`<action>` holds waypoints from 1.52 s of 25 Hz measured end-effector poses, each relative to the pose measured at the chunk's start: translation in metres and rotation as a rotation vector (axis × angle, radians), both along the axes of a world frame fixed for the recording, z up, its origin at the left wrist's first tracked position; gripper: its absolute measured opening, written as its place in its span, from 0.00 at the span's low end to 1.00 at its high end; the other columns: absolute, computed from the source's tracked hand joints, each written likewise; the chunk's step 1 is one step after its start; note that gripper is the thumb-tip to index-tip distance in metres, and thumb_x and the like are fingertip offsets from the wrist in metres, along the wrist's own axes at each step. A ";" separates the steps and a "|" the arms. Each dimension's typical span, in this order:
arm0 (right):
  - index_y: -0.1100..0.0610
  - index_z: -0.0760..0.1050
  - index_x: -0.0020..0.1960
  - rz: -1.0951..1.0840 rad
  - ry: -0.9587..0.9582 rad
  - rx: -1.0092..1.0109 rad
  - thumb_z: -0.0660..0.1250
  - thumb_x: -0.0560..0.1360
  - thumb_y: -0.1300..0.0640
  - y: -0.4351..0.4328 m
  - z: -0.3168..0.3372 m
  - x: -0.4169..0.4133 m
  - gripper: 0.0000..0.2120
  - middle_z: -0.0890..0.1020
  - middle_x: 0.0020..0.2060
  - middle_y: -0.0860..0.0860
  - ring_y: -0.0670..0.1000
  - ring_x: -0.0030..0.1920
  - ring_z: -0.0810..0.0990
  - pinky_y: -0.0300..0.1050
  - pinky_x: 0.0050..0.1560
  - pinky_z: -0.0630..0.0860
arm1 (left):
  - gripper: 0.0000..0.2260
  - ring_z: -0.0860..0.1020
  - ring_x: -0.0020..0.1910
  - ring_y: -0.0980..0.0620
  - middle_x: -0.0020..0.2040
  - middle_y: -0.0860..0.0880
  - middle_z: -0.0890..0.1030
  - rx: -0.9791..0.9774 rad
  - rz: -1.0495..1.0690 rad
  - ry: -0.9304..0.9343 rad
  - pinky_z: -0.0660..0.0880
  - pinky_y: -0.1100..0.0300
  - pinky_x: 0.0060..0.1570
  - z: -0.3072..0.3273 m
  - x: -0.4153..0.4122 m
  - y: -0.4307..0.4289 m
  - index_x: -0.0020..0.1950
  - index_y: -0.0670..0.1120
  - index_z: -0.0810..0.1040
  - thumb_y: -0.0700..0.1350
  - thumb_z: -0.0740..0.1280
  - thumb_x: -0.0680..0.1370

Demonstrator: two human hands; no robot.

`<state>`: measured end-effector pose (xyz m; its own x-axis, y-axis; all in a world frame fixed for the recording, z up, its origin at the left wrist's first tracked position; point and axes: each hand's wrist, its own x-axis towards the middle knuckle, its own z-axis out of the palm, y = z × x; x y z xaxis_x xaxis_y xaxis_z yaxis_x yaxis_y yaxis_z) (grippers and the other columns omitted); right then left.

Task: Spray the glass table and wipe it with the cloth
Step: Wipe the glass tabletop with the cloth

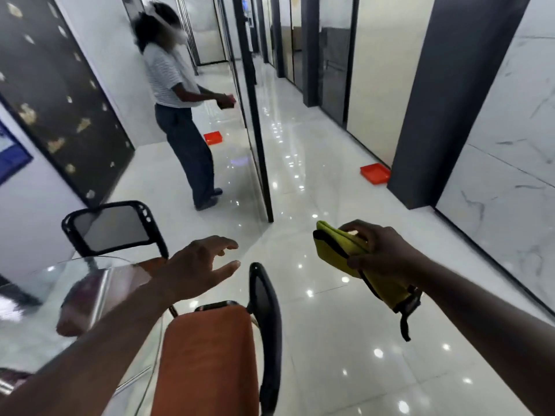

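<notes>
Right hand grips the folded yellow cloth, well right of the glass table. Cloth looks soft, light and floppy; best held at the folded bunch, since the dangling strap could snag. Left hand has its fingers spread, holding nothing, near the table's right edge. Glass is likely slick.

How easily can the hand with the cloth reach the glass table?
Probably yes, with a stretch: the right hand, gripping the cloth, is over the floor, with the orange chair between it and the glass table.

This is looking like an office hallway: glossy floor tiles are mirroring lights, dark-framed glass partitions are lining it (mesh-backed office chairs nearby).
</notes>
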<state>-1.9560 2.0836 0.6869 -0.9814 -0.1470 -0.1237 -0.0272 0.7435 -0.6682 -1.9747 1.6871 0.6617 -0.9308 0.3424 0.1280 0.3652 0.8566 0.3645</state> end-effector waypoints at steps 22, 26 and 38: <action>0.40 0.75 0.72 0.534 0.045 0.112 0.77 0.72 0.52 -0.123 0.007 -0.456 0.30 0.84 0.54 0.51 0.47 0.46 0.82 0.42 0.45 0.76 | 0.18 0.79 0.57 0.59 0.60 0.56 0.82 0.250 0.511 0.049 0.80 0.52 0.58 -0.049 -0.275 -0.021 0.65 0.54 0.80 0.58 0.73 0.78; 0.41 0.74 0.73 0.708 0.057 0.086 0.78 0.72 0.53 -0.225 0.002 -0.558 0.31 0.84 0.56 0.53 0.52 0.48 0.82 0.41 0.43 0.75 | 0.17 0.81 0.58 0.59 0.61 0.55 0.83 0.294 0.706 0.085 0.80 0.56 0.58 -0.046 -0.318 -0.077 0.66 0.52 0.81 0.55 0.74 0.78; 0.47 0.75 0.67 1.419 0.023 0.031 0.79 0.70 0.56 -0.500 -0.042 -0.672 0.28 0.83 0.52 0.49 0.54 0.48 0.81 0.43 0.45 0.74 | 0.17 0.83 0.57 0.57 0.60 0.54 0.84 0.186 1.462 0.062 0.81 0.54 0.57 -0.053 -0.318 -0.146 0.63 0.55 0.80 0.60 0.72 0.77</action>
<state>-2.6285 1.5839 0.6444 -0.0069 -0.9914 -0.1310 -0.7616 0.0901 -0.6418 -2.2927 1.5409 0.6087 -0.4185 -0.9009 0.1154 -0.7447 0.4131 0.5241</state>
